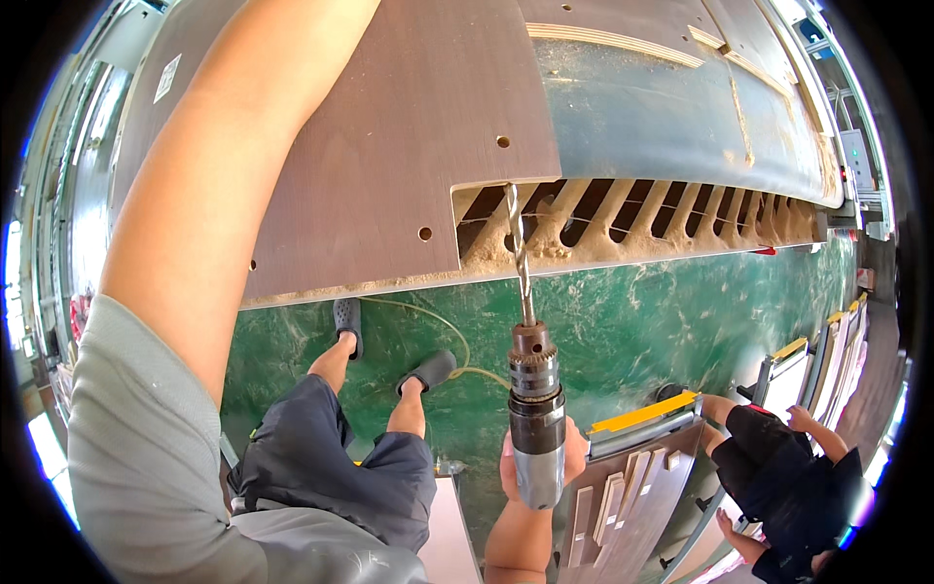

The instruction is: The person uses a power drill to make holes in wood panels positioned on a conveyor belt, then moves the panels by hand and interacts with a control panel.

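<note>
Head view: right hand (533, 465) clenched round the body of a pneumatic drill (536, 428), grip closed on it. Drill is metal, cylindrical, w/ a dark chuck and a long spiral bit (520, 255) pointing up and away, tip at the edge of a brown plywood board (409, 146). Left arm runs up across the pic's left side over the board; left hand is out of frame, so can't tell its grip.

Board is flat, smooth, w/ several small round holes (425, 234). It lies on a worktop (642, 107) w/ a dusty blue-grey top. Under the board's cut corner, a row of slanted wooden slats (623, 209) packed w/ pale sawdust.

Below: green mottled floor (623, 331), thin yellowish hose (438, 326) curling across it near the person's feet in dark clogs (347, 316). Grey shirt, dark shorts.

Lower right: stack of pale wood strips (623, 496) on a dark panel, yellow-edged rail (644, 413) beside. Another person (788, 477) in dark clothes crouches there, well apart from the drill.
</note>
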Demonstrator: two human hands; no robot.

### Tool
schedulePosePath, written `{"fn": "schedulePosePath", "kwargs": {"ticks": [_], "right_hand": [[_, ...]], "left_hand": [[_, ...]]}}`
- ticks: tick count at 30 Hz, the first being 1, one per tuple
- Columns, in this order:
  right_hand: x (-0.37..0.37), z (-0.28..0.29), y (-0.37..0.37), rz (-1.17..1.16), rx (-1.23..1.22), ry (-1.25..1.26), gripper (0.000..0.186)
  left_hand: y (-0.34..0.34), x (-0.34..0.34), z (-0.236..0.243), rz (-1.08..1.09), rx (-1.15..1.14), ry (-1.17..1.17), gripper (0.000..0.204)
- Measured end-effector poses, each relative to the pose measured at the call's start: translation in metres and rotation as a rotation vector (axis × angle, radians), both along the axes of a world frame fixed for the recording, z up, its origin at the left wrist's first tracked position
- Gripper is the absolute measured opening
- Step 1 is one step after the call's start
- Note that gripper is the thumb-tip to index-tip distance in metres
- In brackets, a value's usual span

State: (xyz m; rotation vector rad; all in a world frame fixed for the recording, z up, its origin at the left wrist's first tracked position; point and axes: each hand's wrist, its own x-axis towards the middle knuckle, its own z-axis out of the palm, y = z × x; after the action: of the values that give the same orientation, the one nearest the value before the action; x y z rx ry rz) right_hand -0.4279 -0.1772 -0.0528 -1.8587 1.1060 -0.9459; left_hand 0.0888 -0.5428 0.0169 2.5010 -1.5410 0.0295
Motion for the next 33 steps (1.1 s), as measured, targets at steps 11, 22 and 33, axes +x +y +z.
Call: {"fn": "schedulePosePath", "kwargs": {"ticks": [11,22,33], "right_hand": [[0.000,-0.003,-0.001,0.002,0.073,-0.040,0.030],[-0.002,-0.005,-0.002,-0.002,-0.027,-0.056,0.030],[0.003,-0.005,-0.003,-0.006,-0.040,-0.076,0.027]], "left_hand": [[0.005,-0.001,0.006,-0.041,0.069,-0.001,0.074],[0.001,-0.002,0.004,-0.021,0.039,-0.078,0.071],[0.006,-0.005,0.008,-0.037,0.084,-0.113,0.068]]}}
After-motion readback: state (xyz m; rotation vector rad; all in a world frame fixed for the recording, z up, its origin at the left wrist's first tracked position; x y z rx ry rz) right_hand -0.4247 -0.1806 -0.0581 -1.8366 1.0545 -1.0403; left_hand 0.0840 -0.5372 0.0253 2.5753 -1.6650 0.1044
